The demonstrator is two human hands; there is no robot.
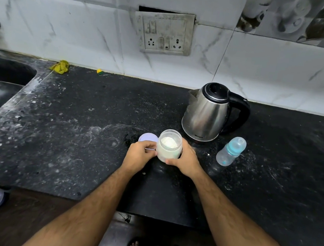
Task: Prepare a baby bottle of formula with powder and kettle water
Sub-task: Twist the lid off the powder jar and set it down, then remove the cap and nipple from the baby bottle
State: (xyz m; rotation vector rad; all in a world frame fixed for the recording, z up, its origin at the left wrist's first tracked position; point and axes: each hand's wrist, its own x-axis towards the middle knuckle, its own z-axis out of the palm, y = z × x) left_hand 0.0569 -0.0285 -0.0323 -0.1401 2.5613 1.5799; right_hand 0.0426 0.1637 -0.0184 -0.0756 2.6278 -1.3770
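My right hand (186, 160) wraps the clear plastic jar (169, 146), fingers curled round its far side and thumb across the near wall close to the base. My left hand (140, 154) pinches the pale lilac lid (148, 139), thumb on top of its near edge, the other fingers tucked underneath; the lid sits just beside the jar on the left, and I cannot tell whether it rests on the worktop (69, 142) or is slightly lifted.

The jar is open at the top, round and straight-sided, and holds a fine white powder (168, 142) that fills most of it, with a cloudy film on the inner wall above.

Behind the jar and a little to the right stands the kettle (209, 114), a brushed steel body with a black lid and a black loop handle turned to the right, spout facing left. Right of it, near but apart, lies the baby bottle (231, 150), tilted on its side, translucent, with a teal collar and a clear cap; it looks empty.

The worktop is black speckled stone, smeared with pale streaks and ring marks. At its left end is a dark sink (3, 74). A crumpled yellow cloth (60, 66) lies against the marble-patterned wall tiles (76, 30), where a grimy switch plate (164, 33) is mounted.
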